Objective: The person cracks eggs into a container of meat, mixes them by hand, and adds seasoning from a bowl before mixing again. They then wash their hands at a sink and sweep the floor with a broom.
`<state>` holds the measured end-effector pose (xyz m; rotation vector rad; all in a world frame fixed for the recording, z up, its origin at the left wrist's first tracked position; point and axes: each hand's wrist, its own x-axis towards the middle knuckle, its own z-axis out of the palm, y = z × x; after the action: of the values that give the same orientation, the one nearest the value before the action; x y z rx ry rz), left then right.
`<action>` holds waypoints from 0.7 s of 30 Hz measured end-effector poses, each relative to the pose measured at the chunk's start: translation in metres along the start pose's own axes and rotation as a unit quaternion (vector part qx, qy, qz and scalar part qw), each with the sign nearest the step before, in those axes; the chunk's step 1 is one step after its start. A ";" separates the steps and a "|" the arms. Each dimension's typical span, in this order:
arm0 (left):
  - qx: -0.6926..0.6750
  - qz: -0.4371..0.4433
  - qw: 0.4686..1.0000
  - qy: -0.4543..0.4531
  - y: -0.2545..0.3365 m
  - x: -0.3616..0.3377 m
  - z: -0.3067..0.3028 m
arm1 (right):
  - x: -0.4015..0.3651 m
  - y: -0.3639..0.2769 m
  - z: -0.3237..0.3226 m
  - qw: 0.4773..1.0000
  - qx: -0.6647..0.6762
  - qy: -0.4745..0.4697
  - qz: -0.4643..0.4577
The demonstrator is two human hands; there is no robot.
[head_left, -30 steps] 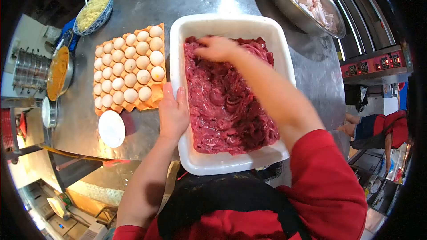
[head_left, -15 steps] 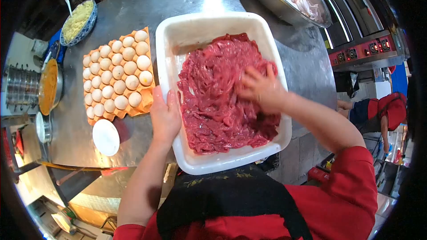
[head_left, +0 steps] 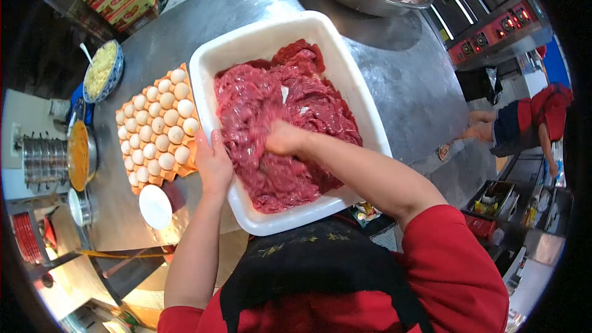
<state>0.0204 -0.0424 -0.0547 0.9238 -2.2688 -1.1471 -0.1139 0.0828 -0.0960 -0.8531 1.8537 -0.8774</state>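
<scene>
Raw red meat strips (head_left: 259, 117) fill much of a white plastic tub (head_left: 290, 225). My left hand (head_left: 213, 163) grips the tub's left wall, its thumb near the rim. Sunk into the strips at the middle of the tub is my right hand (head_left: 285, 139); its fingers are hidden by meat and blurred by motion. A tray of eggs (head_left: 160, 123) stands just left of the tub, close to my left hand. Below that tray is a small white bowl (head_left: 155, 207).
At the table's far edge stands a metal basin (head_left: 376, 0) of pale raw meat. A blue-patterned bowl (head_left: 114, 77) of chopped yellowish food and a pan of orange contents (head_left: 78, 154) are at the left. A person in red (head_left: 533, 111) is at the right.
My right hand has moved left and deeper into the meat, which is now bunched differently. The tub appears tilted and shifted left in view. My left hand stays at its wall.
</scene>
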 end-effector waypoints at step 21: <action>-0.167 -0.028 0.978 -0.123 0.041 -0.049 0.015 | -0.110 0.053 -0.075 0.986 -0.103 0.109 0.078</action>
<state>0.0292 0.0191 -0.0331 0.7486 -2.1451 -1.6866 -0.1518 0.2180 -0.0669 -0.7454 2.2006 -0.7128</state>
